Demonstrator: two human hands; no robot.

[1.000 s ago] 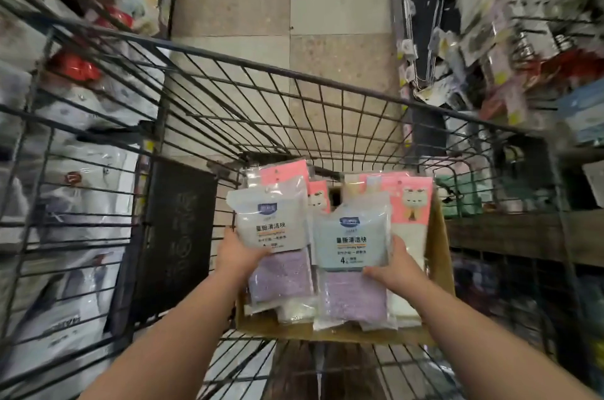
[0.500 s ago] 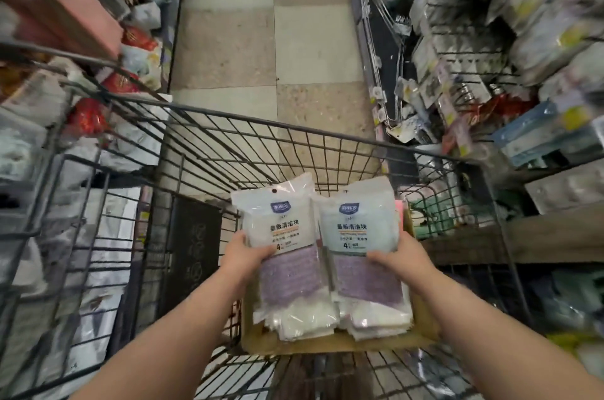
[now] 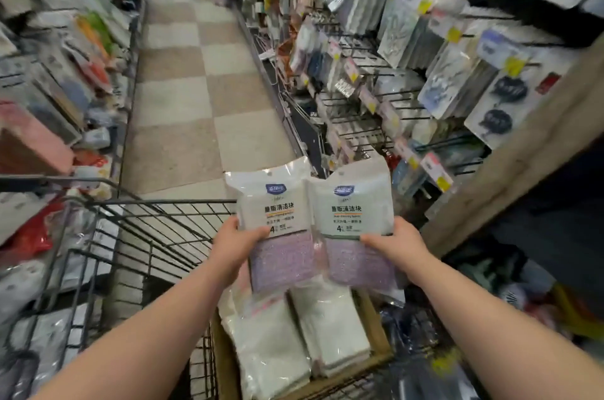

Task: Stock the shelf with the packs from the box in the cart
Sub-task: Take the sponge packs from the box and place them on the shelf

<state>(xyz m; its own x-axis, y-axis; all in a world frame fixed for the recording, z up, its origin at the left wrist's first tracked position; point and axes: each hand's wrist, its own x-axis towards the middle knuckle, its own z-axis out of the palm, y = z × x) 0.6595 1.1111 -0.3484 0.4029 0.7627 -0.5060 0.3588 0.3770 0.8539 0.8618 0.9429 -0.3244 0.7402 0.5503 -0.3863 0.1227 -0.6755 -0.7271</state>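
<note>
Above the cart [image 3: 137,226], the left hand [image 3: 233,244] grips one pack [image 3: 273,229] and the right hand [image 3: 397,244] another [image 3: 358,223], edges touching; below, the box [image 3: 372,318] holds more packs; the right-hand shelf [image 3: 510,167] stands near, aisle floor [image 3: 196,112] open ahead

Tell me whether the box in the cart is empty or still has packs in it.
Not empty. White packs still lie stacked in the cardboard box, below the two packs held up by the left hand and right hand.

The left hand [image 3: 235,244] and right hand [image 3: 397,244] each grip a pack, left pack [image 3: 274,229] and right pack [image 3: 356,226], side by side above the box [image 3: 376,327] in the cart [image 3: 157,220].
</note>
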